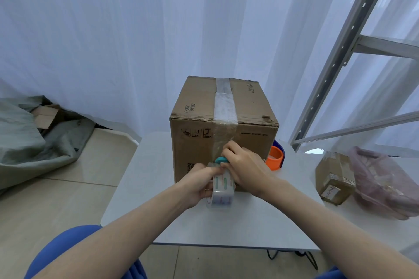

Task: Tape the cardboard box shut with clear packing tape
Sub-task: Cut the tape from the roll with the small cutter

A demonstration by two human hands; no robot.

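Note:
A brown cardboard box (244, 106) stands on the white table (140, 176), flaps closed. A strip of clear tape (224, 106) runs along its top seam and down the near face. My left hand (199, 184) grips the clear packing tape roll (221, 191) low in front of the box. My right hand (244, 165) presses a small teal cutter (221, 160) against the tape on the box's near face, just above the roll. The cutter's blade is hidden by my fingers.
An orange tape roll (275, 158) lies right of the box. A small taped parcel (335, 179) and a pink plastic bag (385, 183) sit at the table's right. A metal shelf frame (335, 63) rises behind. A grey sack (34, 138) lies on the floor, left.

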